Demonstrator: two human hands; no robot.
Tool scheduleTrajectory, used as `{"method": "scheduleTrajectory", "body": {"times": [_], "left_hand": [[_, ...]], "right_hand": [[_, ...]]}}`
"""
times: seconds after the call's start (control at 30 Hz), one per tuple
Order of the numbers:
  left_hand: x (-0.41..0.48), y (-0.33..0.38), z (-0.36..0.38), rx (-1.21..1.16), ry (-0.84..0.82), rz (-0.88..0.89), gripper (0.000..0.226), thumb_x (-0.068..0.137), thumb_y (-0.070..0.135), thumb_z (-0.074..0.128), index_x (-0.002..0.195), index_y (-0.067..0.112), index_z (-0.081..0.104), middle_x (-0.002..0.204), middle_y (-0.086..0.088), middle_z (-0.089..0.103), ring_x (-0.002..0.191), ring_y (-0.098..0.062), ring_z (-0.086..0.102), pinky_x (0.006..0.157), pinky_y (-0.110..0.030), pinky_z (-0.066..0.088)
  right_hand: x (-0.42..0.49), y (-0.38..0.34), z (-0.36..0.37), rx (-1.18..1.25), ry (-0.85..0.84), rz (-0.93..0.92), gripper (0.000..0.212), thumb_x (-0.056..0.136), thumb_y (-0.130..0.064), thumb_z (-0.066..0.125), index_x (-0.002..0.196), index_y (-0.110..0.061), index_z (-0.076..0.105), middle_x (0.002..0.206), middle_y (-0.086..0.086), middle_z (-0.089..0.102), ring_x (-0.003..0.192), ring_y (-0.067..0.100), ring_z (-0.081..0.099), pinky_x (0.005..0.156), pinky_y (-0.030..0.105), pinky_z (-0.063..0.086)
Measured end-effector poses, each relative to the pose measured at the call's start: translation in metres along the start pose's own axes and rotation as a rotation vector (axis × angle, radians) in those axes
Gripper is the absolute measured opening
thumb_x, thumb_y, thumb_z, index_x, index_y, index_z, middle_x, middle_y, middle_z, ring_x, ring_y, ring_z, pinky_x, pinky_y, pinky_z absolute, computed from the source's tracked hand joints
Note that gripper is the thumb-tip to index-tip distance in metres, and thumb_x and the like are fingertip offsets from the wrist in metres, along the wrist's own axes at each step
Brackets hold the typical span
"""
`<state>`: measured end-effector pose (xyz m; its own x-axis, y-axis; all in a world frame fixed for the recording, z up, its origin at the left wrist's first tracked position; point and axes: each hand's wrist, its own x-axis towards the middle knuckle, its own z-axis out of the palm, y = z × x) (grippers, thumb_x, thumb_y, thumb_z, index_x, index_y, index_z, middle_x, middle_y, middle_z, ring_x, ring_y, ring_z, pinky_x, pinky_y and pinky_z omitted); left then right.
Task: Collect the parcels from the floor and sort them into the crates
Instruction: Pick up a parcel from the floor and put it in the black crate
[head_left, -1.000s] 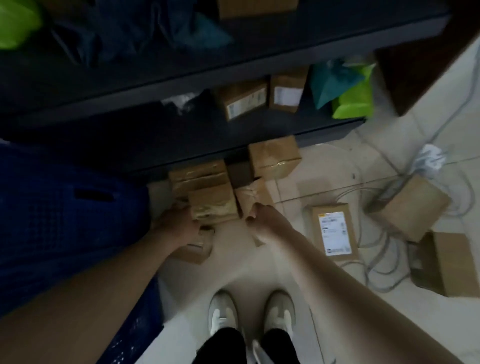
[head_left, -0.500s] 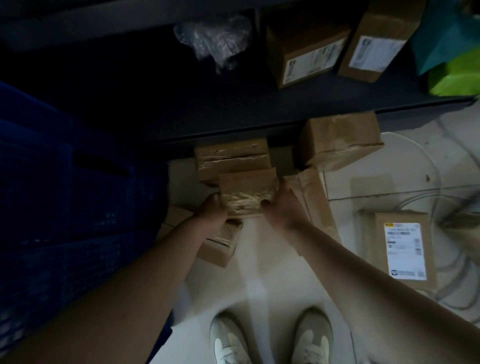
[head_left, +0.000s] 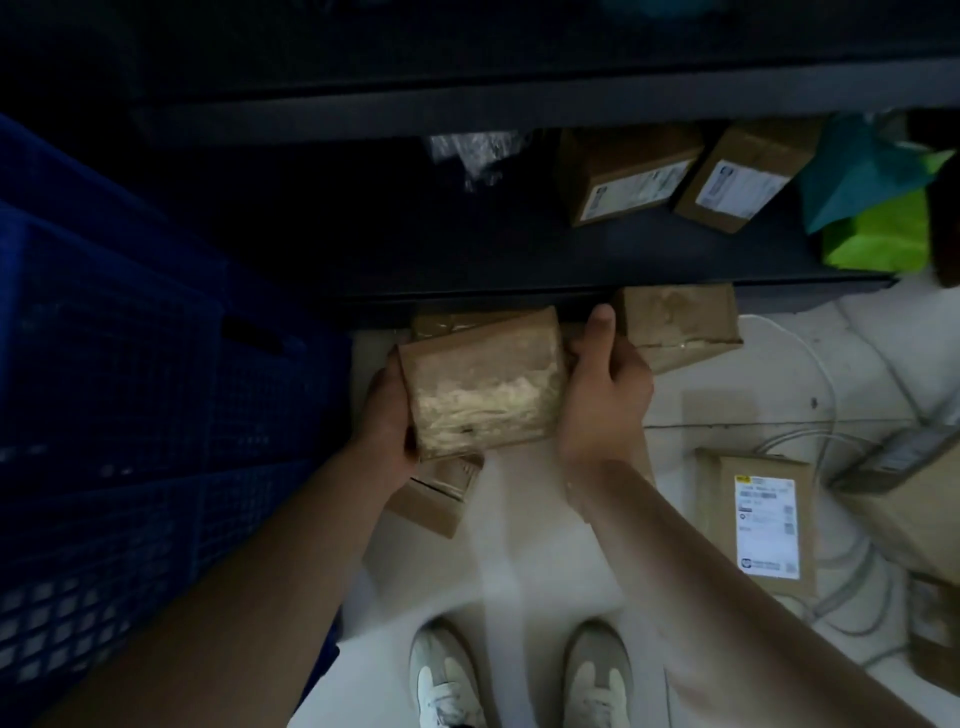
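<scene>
Judging by the pale tiled floor (head_left: 519, 571), collection was unfinished: at least 4 brown cardboard parcels lay uncollected, including a flat parcel with a white label (head_left: 763, 519), a taped box at the shelf edge (head_left: 680, 322) and a small box below the left wrist (head_left: 436, 499). The stacked blue plastic lattice crates (head_left: 130, 389) stood at left; their interiors were hidden, so contents could not be determined. The dark shelf (head_left: 519, 254) held 2 labelled cardboard boxes (head_left: 623, 176). 1 tape-wrapped brown parcel (head_left: 483, 384) was raised off the floor beside the crates, clamped between the left hand (head_left: 387, 410) and right hand (head_left: 602, 395), 1 per end, not yet deposited.
</scene>
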<state>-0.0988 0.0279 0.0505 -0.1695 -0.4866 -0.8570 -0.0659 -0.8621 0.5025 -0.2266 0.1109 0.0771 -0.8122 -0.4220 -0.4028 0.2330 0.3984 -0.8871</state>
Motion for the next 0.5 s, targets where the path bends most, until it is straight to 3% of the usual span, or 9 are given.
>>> {"method": "scheduleTrajectory", "body": {"times": [0.07, 0.13, 0.23, 0.3, 0.37, 0.43, 0.5], "left_hand": [[-0.016, 0.011, -0.003, -0.072, -0.124, -0.046, 0.055, 0.092, 0.064, 0.039, 0.107, 0.021, 0.070, 0.099, -0.007, 0.076, 0.098, -0.028, 0.067, 0.081, -0.041, 0.054], [-0.028, 0.021, -0.011, -0.080, -0.225, -0.073, 0.058, 0.090, 0.063, 0.043, 0.117, 0.019, 0.069, 0.110, -0.010, 0.073, 0.105, -0.030, 0.064, 0.095, -0.047, 0.050], [-0.041, 0.025, -0.027, -0.009, -0.347, -0.022, 0.043, 0.086, 0.038, 0.052, 0.118, 0.013, 0.063, 0.117, -0.015, 0.064, 0.106, -0.030, 0.057, 0.094, -0.046, 0.043], [-0.046, 0.020, -0.037, -0.002, -0.392, 0.068, 0.043, 0.073, 0.015, 0.057, 0.115, 0.014, 0.061, 0.122, -0.013, 0.056, 0.111, -0.031, 0.048, 0.098, -0.048, 0.035], [-0.050, 0.017, -0.044, -0.054, -0.375, 0.150, 0.054, 0.066, 0.003, 0.052, 0.116, 0.018, 0.064, 0.117, -0.011, 0.060, 0.110, -0.030, 0.050, 0.099, -0.048, 0.033], [-0.052, 0.015, -0.049, -0.066, -0.307, 0.193, 0.065, 0.065, 0.003, 0.050, 0.126, 0.021, 0.059, 0.114, -0.007, 0.062, 0.103, -0.028, 0.052, 0.089, -0.043, 0.037], [-0.052, 0.010, -0.053, -0.085, -0.239, 0.214, 0.062, 0.072, 0.004, 0.049, 0.132, 0.017, 0.054, 0.114, -0.008, 0.061, 0.099, -0.026, 0.051, 0.081, -0.037, 0.040]], "right_hand": [[-0.008, -0.017, 0.001, 0.059, -0.017, -0.044, 0.077, 0.082, -0.069, 0.041, 0.074, 0.007, 0.051, 0.067, 0.020, 0.052, 0.061, 0.030, 0.049, 0.062, 0.032, 0.044], [-0.013, -0.025, -0.002, 0.112, -0.055, -0.017, 0.072, 0.083, -0.067, 0.047, 0.078, 0.005, 0.052, 0.067, 0.017, 0.049, 0.063, 0.025, 0.048, 0.063, 0.033, 0.044], [-0.014, -0.023, -0.010, 0.121, -0.145, 0.071, 0.047, 0.087, -0.054, 0.059, 0.088, -0.007, 0.057, 0.082, 0.018, 0.055, 0.078, 0.023, 0.055, 0.073, 0.036, 0.046], [-0.014, -0.015, -0.014, 0.092, -0.181, 0.112, 0.025, 0.086, -0.037, 0.065, 0.092, -0.014, 0.057, 0.085, 0.005, 0.059, 0.086, 0.023, 0.059, 0.077, 0.038, 0.046], [-0.019, -0.010, -0.016, 0.027, -0.228, 0.101, 0.019, 0.088, -0.024, 0.066, 0.105, -0.019, 0.059, 0.096, -0.004, 0.065, 0.094, 0.019, 0.065, 0.081, 0.038, 0.051], [-0.026, -0.004, -0.017, -0.005, -0.275, 0.074, 0.027, 0.088, -0.026, 0.069, 0.114, -0.026, 0.061, 0.103, -0.009, 0.069, 0.098, 0.014, 0.068, 0.085, 0.039, 0.055], [-0.034, 0.003, -0.019, -0.033, -0.288, 0.001, 0.028, 0.090, -0.027, 0.069, 0.117, -0.030, 0.062, 0.103, -0.017, 0.070, 0.099, 0.008, 0.068, 0.085, 0.035, 0.055]]}}
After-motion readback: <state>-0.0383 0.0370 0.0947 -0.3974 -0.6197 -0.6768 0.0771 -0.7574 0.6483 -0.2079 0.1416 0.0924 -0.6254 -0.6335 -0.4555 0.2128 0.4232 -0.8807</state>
